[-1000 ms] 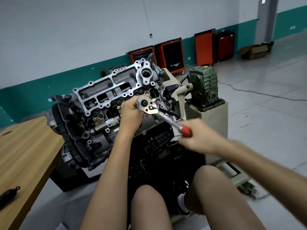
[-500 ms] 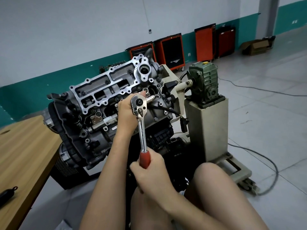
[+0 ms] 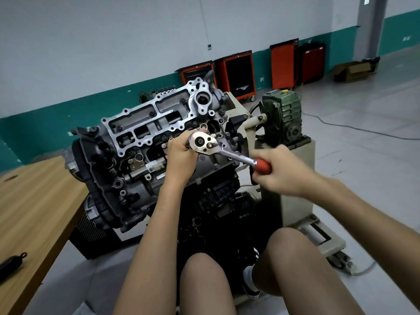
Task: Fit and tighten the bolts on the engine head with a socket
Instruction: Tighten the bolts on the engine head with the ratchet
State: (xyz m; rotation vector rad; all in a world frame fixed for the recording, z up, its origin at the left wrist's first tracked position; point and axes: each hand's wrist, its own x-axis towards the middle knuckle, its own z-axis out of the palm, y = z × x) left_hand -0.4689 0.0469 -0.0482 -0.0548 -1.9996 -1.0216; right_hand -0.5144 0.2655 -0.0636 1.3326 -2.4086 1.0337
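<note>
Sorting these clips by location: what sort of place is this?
Probably an automotive workshop or training garage: an engine mounted on a stand with a green gearbox, orange tool cabinets along the wall, and a wooden workbench beside it.

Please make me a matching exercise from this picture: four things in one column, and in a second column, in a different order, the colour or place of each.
Column one:
1. ratchet grip
2. gearbox
3. table
4. left hand

Column two:
A. green, to the right of the engine
B. wooden, at the left edge of the view
C. red, held by the right hand
D. curled round the ratchet head, against the engine

Right pairs: 1-C, 2-A, 3-B, 4-D.
</note>
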